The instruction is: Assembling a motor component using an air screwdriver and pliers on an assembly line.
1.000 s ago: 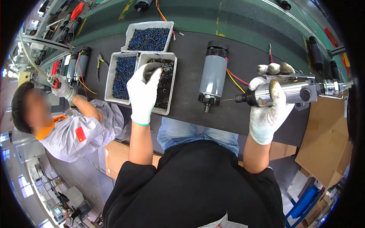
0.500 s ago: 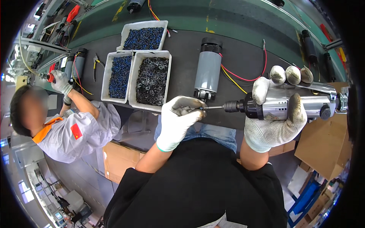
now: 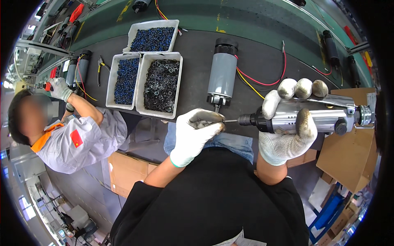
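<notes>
My right hand [image 3: 293,127], in a white knitted glove with grey-stained fingertips, is wrapped round a silver pneumatic screwdriver [image 3: 318,115] lying level, its bit pointing left. My left hand [image 3: 197,133], gloved too, pinches thumb and fingers together at the tip of the thin driver bit [image 3: 232,121]. Whatever is between those fingertips is hidden. Just beyond the left hand, a grey cylindrical motor [image 3: 222,74] with a black end cap lies on the dark bench, its shaft toward me. Red and yellow wires [image 3: 262,84] run from it to the right.
Left of the motor stand white bins, two with small blue-and-black parts [image 3: 126,80] and one with dark ring washers [image 3: 161,84]. Pliers [image 3: 101,69] lie farther left. A co-worker [image 3: 78,127] works at the left. Beyond the bench runs a green conveyor [image 3: 254,24]; cardboard boxes [image 3: 347,153] stand right.
The screwdriver has shifted left toward my left hand, and less of its bit shows. My left fingers have closed further round the bit tip. The whole view has shifted slightly.
</notes>
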{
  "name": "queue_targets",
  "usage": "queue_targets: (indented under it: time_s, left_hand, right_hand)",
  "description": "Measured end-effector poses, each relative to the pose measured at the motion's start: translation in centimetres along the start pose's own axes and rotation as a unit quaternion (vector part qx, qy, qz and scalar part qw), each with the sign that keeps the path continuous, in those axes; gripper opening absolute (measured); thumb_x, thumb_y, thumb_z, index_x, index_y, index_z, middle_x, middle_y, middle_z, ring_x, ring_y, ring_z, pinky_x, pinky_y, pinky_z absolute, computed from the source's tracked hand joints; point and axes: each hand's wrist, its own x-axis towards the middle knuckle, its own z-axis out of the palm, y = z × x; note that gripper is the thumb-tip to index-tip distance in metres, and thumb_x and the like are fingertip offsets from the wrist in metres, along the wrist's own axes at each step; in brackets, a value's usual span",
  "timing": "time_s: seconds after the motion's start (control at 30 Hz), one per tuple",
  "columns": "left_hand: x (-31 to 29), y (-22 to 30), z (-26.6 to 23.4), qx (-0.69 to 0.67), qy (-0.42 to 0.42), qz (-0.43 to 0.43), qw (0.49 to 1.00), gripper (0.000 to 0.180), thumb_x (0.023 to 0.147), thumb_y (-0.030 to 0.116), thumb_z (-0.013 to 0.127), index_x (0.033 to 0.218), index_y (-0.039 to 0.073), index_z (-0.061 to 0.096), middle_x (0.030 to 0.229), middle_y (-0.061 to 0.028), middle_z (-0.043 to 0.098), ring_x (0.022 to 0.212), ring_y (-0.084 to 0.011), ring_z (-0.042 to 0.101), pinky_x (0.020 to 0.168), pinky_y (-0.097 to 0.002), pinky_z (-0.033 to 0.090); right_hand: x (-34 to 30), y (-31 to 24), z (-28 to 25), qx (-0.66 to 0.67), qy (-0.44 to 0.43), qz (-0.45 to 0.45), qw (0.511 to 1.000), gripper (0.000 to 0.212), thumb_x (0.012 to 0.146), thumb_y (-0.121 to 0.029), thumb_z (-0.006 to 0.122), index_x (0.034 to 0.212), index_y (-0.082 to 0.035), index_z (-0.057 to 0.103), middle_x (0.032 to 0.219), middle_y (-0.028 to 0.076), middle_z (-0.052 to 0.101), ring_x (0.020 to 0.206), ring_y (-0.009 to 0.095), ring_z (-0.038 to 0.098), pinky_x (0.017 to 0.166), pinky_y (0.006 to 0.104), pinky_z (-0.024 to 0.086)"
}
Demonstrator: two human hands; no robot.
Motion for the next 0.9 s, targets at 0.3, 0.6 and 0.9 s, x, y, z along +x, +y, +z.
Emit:
queue_targets:
  time_s: [0.3, 0.6, 0.9]
  left_hand:
    - [2.0, -4.0, -1.4, 0.455, 0.040, 0.097, 0.884, 0.083, 0.085, 0.022, 0.088, 0.156, 0.001, 0.049, 0.114, -0.0145, 0.077, 0.082, -0.0206, 0.074, 0.077, -0.0325, 0.060]
    - [2.7, -3.1, -1.5, 0.387, 0.035, 0.103, 0.916, 0.081, 0.085, 0.015, 0.088, 0.154, 0.001, 0.050, 0.109, -0.0173, 0.076, 0.085, -0.0238, 0.077, 0.080, -0.0343, 0.061]
    - [3.0, -3.5, -2.0, 0.398, 0.028, 0.113, 0.910, 0.080, 0.084, 0.018, 0.089, 0.153, 0.000, 0.052, 0.122, -0.0193, 0.074, 0.091, -0.0267, 0.078, 0.082, -0.0348, 0.062]
  right_hand:
    - [-2.7, 5.0, -2.1, -0.200, 0.031, 0.009, 0.979, 0.052, 0.095, -0.008, 0.076, 0.140, -0.005, 0.051, 0.120, 0.016, 0.065, 0.104, 0.031, 0.068, 0.070, 0.0374, 0.063]
    - [-3.4, 6.6, -1.9, -0.289, 0.022, 0.024, 0.957, 0.053, 0.096, -0.014, 0.080, 0.139, -0.004, 0.051, 0.119, 0.019, 0.068, 0.103, 0.031, 0.070, 0.076, 0.0384, 0.064]
    - [-3.2, 7.4, -1.1, -0.301, 0.009, 0.020, 0.953, 0.050, 0.096, -0.013, 0.080, 0.137, -0.005, 0.052, 0.118, 0.019, 0.068, 0.100, 0.031, 0.071, 0.074, 0.0389, 0.064]
